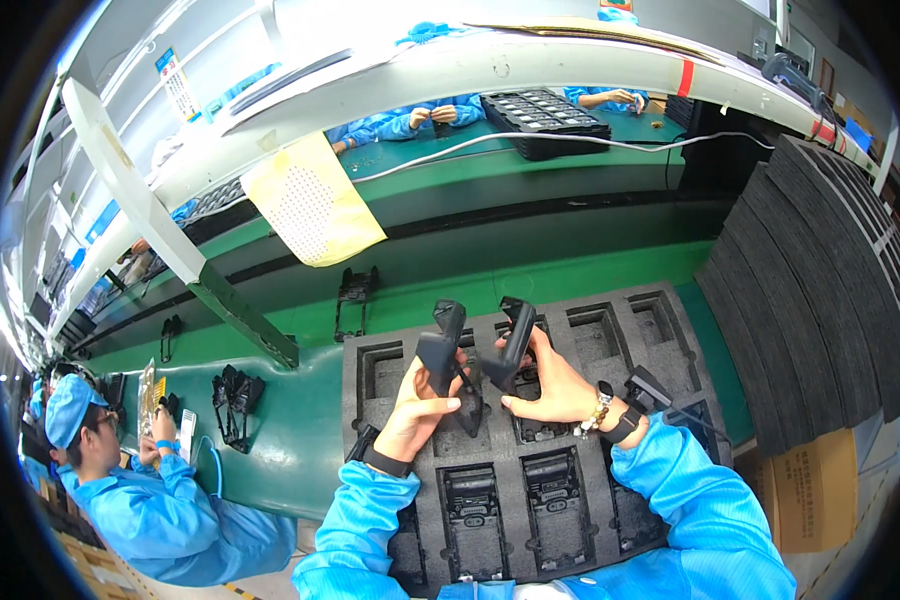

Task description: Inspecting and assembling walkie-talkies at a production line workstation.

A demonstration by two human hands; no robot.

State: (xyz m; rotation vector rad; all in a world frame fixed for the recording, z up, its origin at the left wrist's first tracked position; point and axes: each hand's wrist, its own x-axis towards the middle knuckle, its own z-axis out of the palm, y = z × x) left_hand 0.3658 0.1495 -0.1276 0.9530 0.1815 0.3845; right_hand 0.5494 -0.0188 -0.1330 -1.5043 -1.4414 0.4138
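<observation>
My left hand [418, 405] is closed around an angular black plastic part [442, 350], held upright above a grey foam tray [425, 503]. Gripped in my right hand [558, 388] is a second black part [515, 345], long and tilted, a short gap away from the first. What these parts are exactly I cannot make out. Below my hands, the tray's near pockets hold black housing-like pieces [473, 510], while several far pockets [595, 330] show bare foam. A dark, pointed piece [470, 408] shows between my hands; whether it belongs to the left part is unclear.
Tall stacked dark foam sheets [800, 290] stand on the right, above a cardboard box [815, 490]. Black frames [236, 405] lie on the green table left of the tray. A co-worker [140, 490] sits at left. A white shelf beam [560, 75] crosses ahead, with a yellow sheet [315, 205] hanging.
</observation>
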